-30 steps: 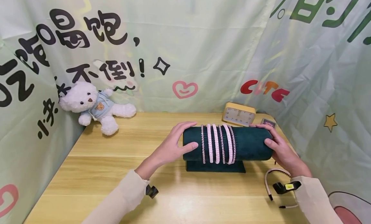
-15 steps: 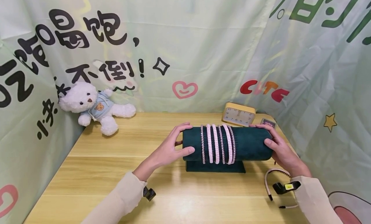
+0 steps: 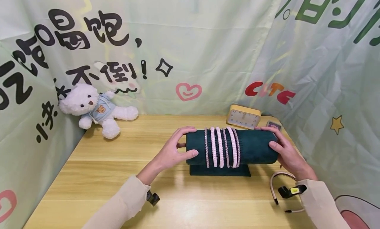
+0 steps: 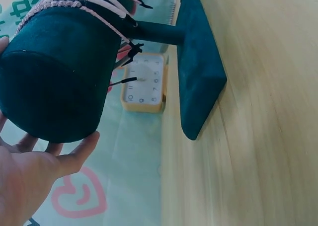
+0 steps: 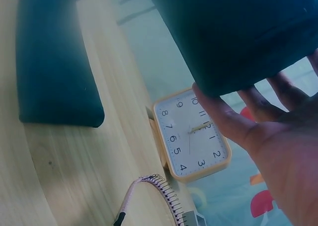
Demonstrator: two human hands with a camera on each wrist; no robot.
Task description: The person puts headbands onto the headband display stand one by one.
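A dark green velvet headband stand (image 3: 257, 146) has a thick horizontal roll on a flat base. Several headbands, some pale pink (image 3: 220, 148) and some thin and braided (image 3: 206, 148), circle the roll's middle and left part. My left hand (image 3: 172, 153) holds the roll's left end, thumb at the front, other fingers behind and above. Around the right end, my right hand (image 3: 289, 155) grips with the thumb in front and fingers over the top. In the left wrist view, fingertips meet the rim of the roll's round end (image 4: 49, 97). The headbands' dark tips hang below the roll.
A loose toothed headband (image 3: 273, 186) lies on the wooden table (image 3: 118, 189) by the right wrist. Behind the stand are a yellow clock (image 3: 244, 117) and a small grey item (image 3: 273, 125). A white teddy bear (image 3: 98, 110) sits back left. Printed curtains (image 3: 222, 57) enclose the table.
My left hand has slid slightly left along the roll's end, its thumb further toward the edge. The right hand and the stand stay in place; the head view shifts slightly.
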